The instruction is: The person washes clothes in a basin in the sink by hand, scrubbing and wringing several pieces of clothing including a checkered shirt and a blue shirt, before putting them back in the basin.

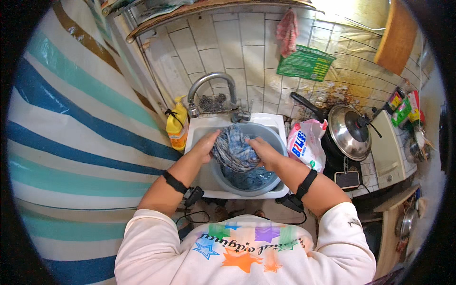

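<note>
A bunched blue-and-grey patterned cloth (235,151) is held between both my hands above a grey-blue plastic basin (262,190). My left hand (207,145) grips its left side, with the fingertips partly hidden behind the folds. On the right side, my right hand (263,151) holds it with the thumb on top. More wet blue fabric (249,178) lies in water in the basin. The basin stands in a white sink (203,181), under a curved metal faucet (213,75).
A yellow pump bottle (177,124) stands left of the sink, beside a striped curtain (89,142). To the right are a white-and-pink detergent bag (307,142), a lidded pan (349,131) and a phone (346,179). A pink cloth (288,32) hangs on the tiled wall.
</note>
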